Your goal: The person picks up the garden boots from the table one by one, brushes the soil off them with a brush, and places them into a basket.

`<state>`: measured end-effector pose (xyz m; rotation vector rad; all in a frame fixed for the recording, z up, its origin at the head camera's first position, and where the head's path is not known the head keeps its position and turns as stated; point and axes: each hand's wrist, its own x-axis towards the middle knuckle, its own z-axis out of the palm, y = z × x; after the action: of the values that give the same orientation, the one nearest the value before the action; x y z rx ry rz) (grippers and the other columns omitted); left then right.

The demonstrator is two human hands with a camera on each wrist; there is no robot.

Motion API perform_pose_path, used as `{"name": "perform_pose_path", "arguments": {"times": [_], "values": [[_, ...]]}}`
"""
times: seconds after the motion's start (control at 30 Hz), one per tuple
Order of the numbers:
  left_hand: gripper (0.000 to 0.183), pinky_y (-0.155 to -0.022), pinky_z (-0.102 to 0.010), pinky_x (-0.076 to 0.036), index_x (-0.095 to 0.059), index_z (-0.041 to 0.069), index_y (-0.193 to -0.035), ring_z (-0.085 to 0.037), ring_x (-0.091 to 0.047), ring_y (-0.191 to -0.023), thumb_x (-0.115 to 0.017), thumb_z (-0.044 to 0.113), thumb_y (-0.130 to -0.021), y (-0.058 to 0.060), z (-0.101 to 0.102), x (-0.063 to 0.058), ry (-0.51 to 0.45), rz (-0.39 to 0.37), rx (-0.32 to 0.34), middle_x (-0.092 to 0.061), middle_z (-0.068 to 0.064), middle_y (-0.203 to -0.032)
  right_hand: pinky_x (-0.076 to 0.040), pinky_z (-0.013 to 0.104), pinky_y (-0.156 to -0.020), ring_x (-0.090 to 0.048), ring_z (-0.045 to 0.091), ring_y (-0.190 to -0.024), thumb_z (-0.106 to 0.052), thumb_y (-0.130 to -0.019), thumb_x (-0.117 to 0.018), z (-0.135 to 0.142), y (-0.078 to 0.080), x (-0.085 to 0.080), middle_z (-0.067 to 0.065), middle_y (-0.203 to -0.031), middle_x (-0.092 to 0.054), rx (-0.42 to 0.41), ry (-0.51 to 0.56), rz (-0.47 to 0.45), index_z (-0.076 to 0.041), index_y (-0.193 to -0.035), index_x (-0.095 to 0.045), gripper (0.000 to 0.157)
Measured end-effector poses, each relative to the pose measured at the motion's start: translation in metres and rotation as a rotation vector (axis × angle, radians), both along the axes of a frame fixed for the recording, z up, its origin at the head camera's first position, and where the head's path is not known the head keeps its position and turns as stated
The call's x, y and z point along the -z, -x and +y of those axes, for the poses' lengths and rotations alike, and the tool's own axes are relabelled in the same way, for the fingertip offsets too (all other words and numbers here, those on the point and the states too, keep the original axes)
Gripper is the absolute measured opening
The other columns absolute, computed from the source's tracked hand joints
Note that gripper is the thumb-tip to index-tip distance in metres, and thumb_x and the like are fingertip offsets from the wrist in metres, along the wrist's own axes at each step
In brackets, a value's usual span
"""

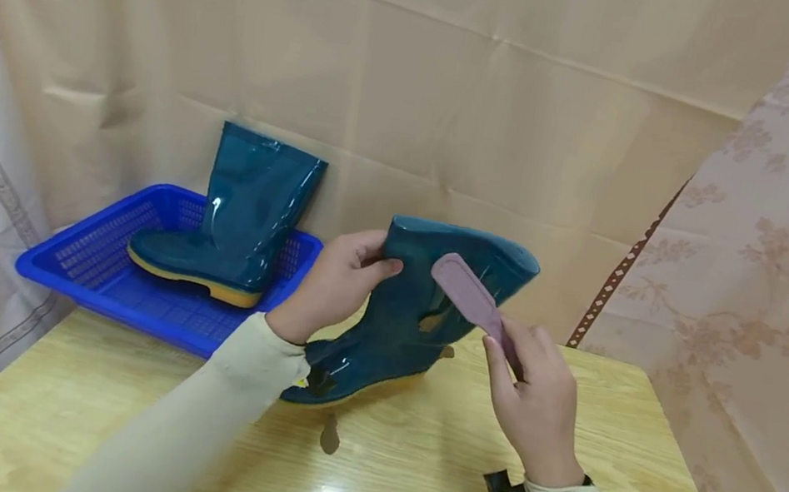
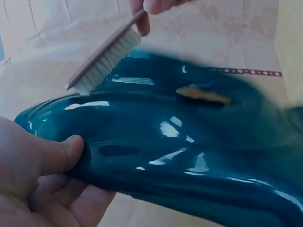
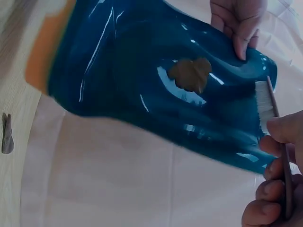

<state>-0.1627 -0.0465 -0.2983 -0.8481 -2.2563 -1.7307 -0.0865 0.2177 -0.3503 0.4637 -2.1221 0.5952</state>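
My left hand (image 1: 338, 284) grips a teal rubber boot (image 1: 389, 338) by the upper shaft, thumb on the outside. The boot is tilted, its yellow sole low over the table and its opening toward the upper right. A brown patch (image 3: 190, 74), like mud, marks the shaft's side. My right hand (image 1: 536, 396) holds a scrub brush (image 1: 467, 291) by its handle, the mauve back toward the head camera. In the left wrist view, the white bristles (image 2: 106, 64) face the shaft near its top, right at the surface.
A second teal boot (image 1: 247, 217) stands upright in a blue plastic basket (image 1: 127, 318) at the back left. Small brown pieces (image 1: 331, 436) lie on the wooden table (image 1: 399, 482). Beige cloth (image 1: 415, 98) hangs behind, and patterned cloth (image 1: 768, 332) hangs on the right.
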Motion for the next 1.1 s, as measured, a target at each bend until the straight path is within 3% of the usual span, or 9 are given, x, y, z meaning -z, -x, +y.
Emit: {"name": "perform_pose_path", "arguments": {"times": [0.1,0.33,0.53,0.67,0.87,1.0,1.1], "values": [[0.022,-0.095,-0.042,-0.057,-0.073,0.008,-0.123,-0.020,-0.073,-0.106,-0.060,0.008,-0.105,0.004,-0.001,0.010,0.020,-0.001,-0.009,-0.076,-0.006,-0.118,-0.035,0.024,-0.053,-0.042,0.009,-0.065,-0.007,-0.089,-0.080,-0.002,0.000,0.001,0.002,-0.081,-0.054,0.008,-0.030,-0.036,-0.004,-0.119,-0.074,0.030],[0.025,-0.104,-0.044,-0.053,-0.069,0.007,-0.128,-0.023,-0.067,-0.119,-0.056,0.006,-0.106,0.015,-0.003,0.035,0.016,-0.028,0.084,-0.072,-0.008,-0.126,-0.038,0.024,-0.052,-0.043,0.008,-0.064,-0.009,-0.090,-0.080,-0.006,0.002,0.004,-0.001,-0.080,-0.052,0.005,-0.066,-0.087,-0.005,-0.121,-0.074,0.032],[0.025,-0.104,-0.048,-0.052,-0.067,0.009,-0.129,-0.024,-0.066,-0.120,-0.054,0.007,-0.107,0.019,-0.005,0.049,0.059,-0.026,0.072,-0.071,-0.008,-0.124,-0.038,0.024,-0.052,-0.043,0.007,-0.063,-0.008,-0.089,-0.081,-0.007,0.004,0.006,-0.002,-0.080,-0.054,0.012,-0.111,-0.101,-0.005,-0.120,-0.074,0.032],[0.024,-0.100,-0.049,-0.054,-0.066,0.010,-0.129,-0.025,-0.065,-0.113,-0.057,0.009,-0.107,0.017,-0.005,0.051,0.071,-0.040,0.022,-0.069,-0.008,-0.121,-0.038,0.023,-0.052,-0.042,0.006,-0.063,-0.007,-0.089,-0.081,-0.007,0.005,0.008,-0.002,-0.081,-0.054,0.006,-0.119,-0.116,-0.005,-0.119,-0.074,0.031],[0.028,-0.095,-0.045,-0.057,-0.065,0.012,-0.127,-0.023,-0.061,-0.108,-0.070,0.018,-0.101,0.008,-0.007,0.050,0.123,-0.109,-0.133,-0.064,-0.005,-0.114,-0.037,0.023,-0.052,-0.042,0.006,-0.063,-0.007,-0.089,-0.081,-0.008,0.007,0.010,-0.002,-0.081,-0.054,0.005,-0.116,-0.113,-0.005,-0.119,-0.074,0.031],[0.028,-0.090,-0.044,-0.058,-0.063,0.009,-0.121,-0.025,-0.064,-0.105,-0.075,0.016,-0.097,0.006,-0.004,0.050,0.060,-0.119,-0.220,-0.069,-0.006,-0.109,-0.036,0.023,-0.051,-0.041,0.006,-0.062,-0.008,-0.089,-0.081,-0.007,0.008,0.010,-0.002,-0.079,-0.053,0.008,-0.124,-0.111,-0.005,-0.119,-0.074,0.030],[0.024,-0.087,-0.044,-0.057,-0.062,0.008,-0.116,-0.025,-0.065,-0.103,-0.075,0.011,-0.096,0.008,-0.004,0.049,-0.013,-0.084,-0.239,-0.072,-0.008,-0.105,-0.035,0.023,-0.051,-0.041,0.007,-0.062,-0.008,-0.089,-0.081,-0.005,0.007,0.008,-0.001,-0.079,-0.054,0.025,-0.095,-0.088,-0.006,-0.117,-0.075,0.028]]}}
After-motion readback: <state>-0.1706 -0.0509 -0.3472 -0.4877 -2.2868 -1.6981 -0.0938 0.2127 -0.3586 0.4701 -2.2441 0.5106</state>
